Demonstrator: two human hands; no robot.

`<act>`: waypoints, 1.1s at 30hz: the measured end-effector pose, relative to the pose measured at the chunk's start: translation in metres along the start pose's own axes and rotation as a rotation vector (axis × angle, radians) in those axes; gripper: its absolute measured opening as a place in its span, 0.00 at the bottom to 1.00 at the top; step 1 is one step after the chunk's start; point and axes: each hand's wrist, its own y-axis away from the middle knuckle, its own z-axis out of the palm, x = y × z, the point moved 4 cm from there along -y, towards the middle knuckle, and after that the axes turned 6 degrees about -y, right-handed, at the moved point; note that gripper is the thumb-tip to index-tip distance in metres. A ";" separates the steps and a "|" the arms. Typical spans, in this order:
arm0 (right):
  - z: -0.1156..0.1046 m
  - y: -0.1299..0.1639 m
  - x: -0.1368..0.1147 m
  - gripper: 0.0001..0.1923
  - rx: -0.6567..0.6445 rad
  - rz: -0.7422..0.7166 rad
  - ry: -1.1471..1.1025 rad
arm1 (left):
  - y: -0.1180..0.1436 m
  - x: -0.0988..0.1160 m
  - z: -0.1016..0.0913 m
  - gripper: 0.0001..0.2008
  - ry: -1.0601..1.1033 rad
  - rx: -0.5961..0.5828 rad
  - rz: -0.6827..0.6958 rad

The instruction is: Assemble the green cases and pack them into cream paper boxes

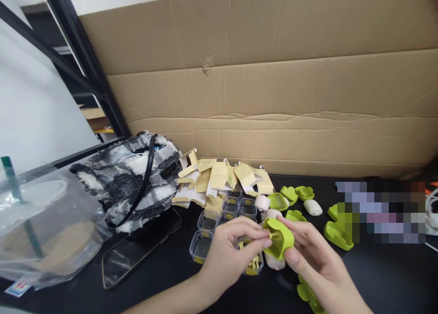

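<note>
My right hand (316, 261) holds a lime-green, scallop-edged plastic cup (286, 242) from its right side, its hollow turned toward my left hand (227, 252). The left thumb and fingertips pinch a small yellow piece (274, 242) inside that hollow; its exact shape is partly hidden. Under my hands stands a clear plastic box with several small yellow pieces (255, 265), partly covered by the left hand. A white rounded piece (274, 262) lies just below the held cup. More green petal-edged cups (304, 193) and a white piece (312, 208) lie beyond the right hand.
Clear small boxes (200, 245) stand left of my hands, with opened cream cardboard boxes (219, 175) piled behind. A phone (140, 250), a furry bag (137, 177) and a bagged drink cup (48, 232) are at left. Cardboard (273, 90) walls the back; green cups (337, 235) lie right.
</note>
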 end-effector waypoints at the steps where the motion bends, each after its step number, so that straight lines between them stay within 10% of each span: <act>1: 0.000 -0.001 0.000 0.17 -0.004 -0.004 0.006 | 0.000 0.000 0.000 0.04 -0.003 0.004 -0.006; 33: 0.001 0.003 -0.010 0.15 -0.063 0.028 0.115 | 0.006 0.022 0.001 0.08 -0.514 -0.324 0.376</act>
